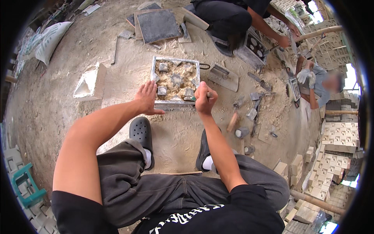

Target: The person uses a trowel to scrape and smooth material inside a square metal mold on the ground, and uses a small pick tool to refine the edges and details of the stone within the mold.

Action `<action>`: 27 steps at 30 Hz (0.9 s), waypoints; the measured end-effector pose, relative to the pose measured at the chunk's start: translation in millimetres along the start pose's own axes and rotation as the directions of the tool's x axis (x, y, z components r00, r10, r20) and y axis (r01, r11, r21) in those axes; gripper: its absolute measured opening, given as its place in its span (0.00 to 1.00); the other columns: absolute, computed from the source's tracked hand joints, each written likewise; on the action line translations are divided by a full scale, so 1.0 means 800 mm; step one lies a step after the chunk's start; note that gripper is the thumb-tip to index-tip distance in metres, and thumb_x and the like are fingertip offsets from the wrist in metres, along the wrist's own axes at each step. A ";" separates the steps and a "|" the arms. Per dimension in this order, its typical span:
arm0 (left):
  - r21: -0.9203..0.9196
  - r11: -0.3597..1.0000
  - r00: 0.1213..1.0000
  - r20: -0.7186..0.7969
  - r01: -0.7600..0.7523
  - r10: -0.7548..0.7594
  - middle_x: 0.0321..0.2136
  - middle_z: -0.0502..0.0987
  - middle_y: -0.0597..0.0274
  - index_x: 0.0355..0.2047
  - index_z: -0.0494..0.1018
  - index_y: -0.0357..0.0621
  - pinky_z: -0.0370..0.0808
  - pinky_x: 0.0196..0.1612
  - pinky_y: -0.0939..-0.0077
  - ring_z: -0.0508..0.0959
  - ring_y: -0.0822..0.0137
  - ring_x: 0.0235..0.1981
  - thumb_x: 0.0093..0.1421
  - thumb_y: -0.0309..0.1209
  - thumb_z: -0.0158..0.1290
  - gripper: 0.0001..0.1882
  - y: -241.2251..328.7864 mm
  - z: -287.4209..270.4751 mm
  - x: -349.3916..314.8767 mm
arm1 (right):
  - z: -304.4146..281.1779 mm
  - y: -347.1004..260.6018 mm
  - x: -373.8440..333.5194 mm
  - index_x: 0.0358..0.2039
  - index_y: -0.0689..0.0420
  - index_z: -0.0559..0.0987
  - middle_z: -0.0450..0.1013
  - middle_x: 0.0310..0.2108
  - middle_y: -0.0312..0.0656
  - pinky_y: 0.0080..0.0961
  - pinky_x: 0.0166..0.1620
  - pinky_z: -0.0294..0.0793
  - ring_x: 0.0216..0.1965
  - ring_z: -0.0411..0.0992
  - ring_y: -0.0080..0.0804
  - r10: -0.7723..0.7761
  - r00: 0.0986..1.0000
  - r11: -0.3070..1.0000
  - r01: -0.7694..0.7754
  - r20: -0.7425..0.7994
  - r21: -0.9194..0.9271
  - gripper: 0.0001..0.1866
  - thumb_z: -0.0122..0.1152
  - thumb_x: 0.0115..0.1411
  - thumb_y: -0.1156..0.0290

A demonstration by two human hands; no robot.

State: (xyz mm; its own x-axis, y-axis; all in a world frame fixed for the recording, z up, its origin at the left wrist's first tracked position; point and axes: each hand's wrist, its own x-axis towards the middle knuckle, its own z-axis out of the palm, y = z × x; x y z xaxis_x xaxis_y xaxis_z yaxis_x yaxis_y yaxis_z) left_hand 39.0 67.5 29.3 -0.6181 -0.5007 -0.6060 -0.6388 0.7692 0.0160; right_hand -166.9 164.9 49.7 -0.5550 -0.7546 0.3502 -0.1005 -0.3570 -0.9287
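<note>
Between my feet and the far slabs lies a square metal mould (pixel 175 102), filled with crumbly tan sand around a star-shaped core and several small square blocks. My left hand (pixel 146 97) is open and lies against the mould's left near corner, fingers stretched forward and thumb pointing right. At the right near corner, my right hand (pixel 205 98) is closed in a fist around a short-handled tool (pixel 210 94). A greenish part beside the fist reaches over the mould's rim; the tool's working end is too small to make out.
A steel float (pixel 223 77) lies right of the mould, near scattered hand tools and a sand heap (pixel 269 111). A pale block (pixel 90 82) stands left; dark slabs (pixel 157 25) lie beyond. Two other people work at the far right. Patterned blocks (pixel 341 133) are stacked right.
</note>
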 end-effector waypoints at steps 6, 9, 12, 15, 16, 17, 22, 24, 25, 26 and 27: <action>-0.371 0.928 0.998 -0.047 0.022 -0.042 0.70 0.38 0.31 0.68 0.36 0.21 0.48 0.72 0.50 0.40 0.36 0.72 0.53 0.73 0.48 0.68 0.029 0.005 0.006 | 0.009 -0.057 0.039 0.12 0.54 0.58 0.56 0.11 0.29 0.22 0.18 0.47 0.12 0.51 0.16 0.078 0.996 0.973 -0.070 -0.030 0.221 0.27 0.49 0.72 0.68; -0.445 0.856 0.963 -0.170 -0.263 0.207 0.70 0.44 0.33 0.68 0.39 0.24 0.52 0.71 0.50 0.46 0.39 0.71 0.56 0.67 0.51 0.62 -0.002 0.014 0.010 | 0.012 -0.066 0.047 0.12 0.54 0.57 0.56 0.11 0.30 0.23 0.17 0.48 0.12 0.51 0.17 0.063 0.998 0.976 -0.067 0.024 0.207 0.28 0.48 0.72 0.67; -0.004 0.952 0.943 -0.133 -0.307 0.304 0.70 0.45 0.36 0.69 0.45 0.33 0.51 0.71 0.53 0.49 0.44 0.71 0.57 0.60 0.56 0.56 0.011 -0.016 0.000 | -0.005 -0.010 0.021 0.13 0.54 0.59 0.56 0.12 0.29 0.23 0.18 0.48 0.13 0.50 0.16 0.060 0.998 0.997 -0.060 0.006 0.039 0.27 0.50 0.71 0.68; 0.203 0.926 0.927 -0.136 -0.319 0.349 0.71 0.48 0.42 0.69 0.48 0.36 0.52 0.71 0.56 0.51 0.48 0.71 0.55 0.56 0.60 0.53 -0.008 -0.018 -0.001 | -0.009 0.004 0.028 0.12 0.56 0.64 0.59 0.11 0.28 0.22 0.18 0.51 0.14 0.56 0.15 0.166 0.984 0.982 -0.171 0.060 0.083 0.27 0.53 0.70 0.64; 0.213 0.924 0.927 -0.136 -0.317 0.350 0.71 0.48 0.43 0.69 0.48 0.36 0.52 0.71 0.56 0.51 0.49 0.71 0.55 0.55 0.60 0.53 -0.021 -0.017 0.000 | -0.003 -0.005 0.031 0.12 0.56 0.64 0.59 0.11 0.28 0.22 0.18 0.52 0.14 0.56 0.15 0.178 0.983 0.974 -0.183 0.047 0.130 0.27 0.53 0.70 0.64; 0.222 0.922 0.926 -0.137 -0.316 0.351 0.71 0.48 0.43 0.69 0.48 0.35 0.52 0.71 0.56 0.51 0.49 0.71 0.55 0.54 0.60 0.53 -0.029 -0.014 0.002 | 0.003 -0.015 0.035 0.12 0.56 0.64 0.59 0.11 0.28 0.22 0.18 0.52 0.14 0.56 0.15 0.190 0.981 0.965 -0.193 0.035 0.177 0.27 0.53 0.70 0.64; 0.219 0.955 0.963 -0.139 -0.198 0.232 0.71 0.49 0.45 0.69 0.50 0.42 0.54 0.71 0.57 0.54 0.51 0.71 0.57 0.52 0.59 0.48 -0.051 -0.032 0.006 | 0.009 -0.078 0.048 0.12 0.55 0.63 0.59 0.11 0.28 0.21 0.18 0.52 0.14 0.56 0.15 0.119 0.993 0.989 -0.116 -0.025 0.097 0.28 0.51 0.71 0.63; 0.240 0.953 0.967 -0.129 -0.187 0.222 0.71 0.49 0.45 0.69 0.50 0.42 0.54 0.71 0.58 0.54 0.52 0.71 0.57 0.53 0.58 0.48 -0.056 -0.033 0.012 | 0.007 -0.056 0.038 0.12 0.55 0.64 0.60 0.11 0.28 0.21 0.18 0.52 0.14 0.56 0.14 0.103 0.995 0.995 -0.103 -0.009 0.009 0.27 0.51 0.71 0.63; 0.251 0.951 0.968 -0.124 -0.182 0.218 0.71 0.49 0.46 0.69 0.51 0.42 0.54 0.71 0.58 0.55 0.52 0.71 0.58 0.53 0.57 0.47 -0.056 -0.034 0.016 | 0.002 -0.033 0.029 0.12 0.55 0.64 0.60 0.11 0.28 0.21 0.18 0.51 0.14 0.56 0.14 0.094 0.996 0.995 -0.094 -0.002 -0.035 0.27 0.51 0.70 0.63; 0.263 0.945 0.966 -0.116 -0.192 0.229 0.71 0.49 0.46 0.69 0.51 0.42 0.55 0.71 0.58 0.55 0.53 0.70 0.58 0.53 0.56 0.46 -0.049 -0.037 0.022 | -0.015 0.011 0.016 0.12 0.55 0.66 0.60 0.10 0.27 0.20 0.18 0.51 0.13 0.56 0.13 0.063 0.998 0.992 -0.058 0.032 -0.116 0.26 0.52 0.70 0.65; 0.256 0.947 0.971 -0.092 -0.193 0.222 0.71 0.49 0.46 0.68 0.52 0.42 0.55 0.71 0.58 0.56 0.53 0.70 0.58 0.53 0.56 0.46 -0.050 -0.039 0.019 | -0.010 0.008 0.020 0.12 0.55 0.66 0.60 0.11 0.27 0.21 0.18 0.51 0.13 0.56 0.13 0.076 0.996 0.994 -0.073 0.038 -0.081 0.26 0.53 0.70 0.65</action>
State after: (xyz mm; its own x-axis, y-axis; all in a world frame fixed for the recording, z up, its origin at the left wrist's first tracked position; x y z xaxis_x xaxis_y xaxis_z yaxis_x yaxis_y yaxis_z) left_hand 40.6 16.5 44.0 -0.7842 -0.3514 -0.5115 -0.3686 0.9268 -0.0716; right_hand -182.5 154.9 48.7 -0.5295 -0.7997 0.2830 -0.1266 -0.2554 -0.9585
